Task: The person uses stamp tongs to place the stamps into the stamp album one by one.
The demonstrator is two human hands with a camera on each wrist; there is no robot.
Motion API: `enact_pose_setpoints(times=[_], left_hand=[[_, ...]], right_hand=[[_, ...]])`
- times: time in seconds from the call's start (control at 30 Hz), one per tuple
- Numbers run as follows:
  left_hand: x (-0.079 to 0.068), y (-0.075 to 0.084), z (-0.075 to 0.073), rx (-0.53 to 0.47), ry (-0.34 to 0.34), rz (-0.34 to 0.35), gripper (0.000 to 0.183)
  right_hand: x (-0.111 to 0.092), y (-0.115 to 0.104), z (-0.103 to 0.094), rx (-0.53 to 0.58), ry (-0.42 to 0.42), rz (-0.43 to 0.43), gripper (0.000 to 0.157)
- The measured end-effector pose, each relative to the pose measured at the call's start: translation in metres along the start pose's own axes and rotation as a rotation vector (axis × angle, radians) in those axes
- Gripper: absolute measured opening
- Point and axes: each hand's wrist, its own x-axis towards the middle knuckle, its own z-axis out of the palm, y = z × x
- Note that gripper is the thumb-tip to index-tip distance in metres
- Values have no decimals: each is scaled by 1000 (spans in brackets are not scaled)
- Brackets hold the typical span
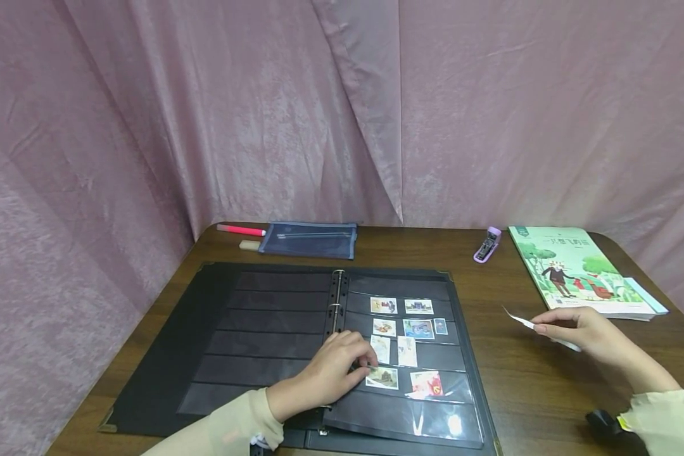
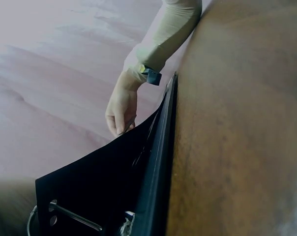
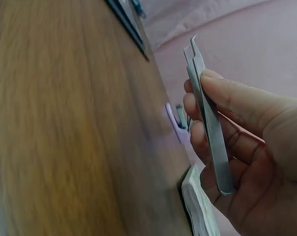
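A black stamp album (image 1: 285, 326) lies spread on the table with strip pockets on both pages. Several stamps sit in the right page, among them a landscape stamp (image 1: 383, 379) and a red one (image 1: 427, 383). My left hand (image 1: 333, 367) rests over the album's middle, its loosely bent fingertips at the landscape stamp's left edge; a gap shows between thumb and fingers. Right of the album my right hand (image 1: 576, 329) holds metal tweezers (image 3: 212, 142) between thumb and fingers. Their bent tips stand slightly apart with nothing between them.
A green picture book (image 1: 581, 272) lies at the back right, beside a small purple clip-like object (image 1: 487, 245). A blue mesh pencil case (image 1: 308, 240) and a red pen (image 1: 241, 230) lie behind the album. Pink curtain hangs beyond the table.
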Motion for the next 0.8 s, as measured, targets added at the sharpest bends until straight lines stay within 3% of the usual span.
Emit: enact_pose_setpoints(times=[0.33,0.63,0.8], left_hand=[[0,-1,1,1,6,3,14],[0,-2,2,3,8,9,14],[0,-3,3,3,11,12,14]], right_hand=[[-13,18,-12,-62,57,55,16],[-22,31,-14,35,27,97,18],[-25,36,-17,1,31,123,17]])
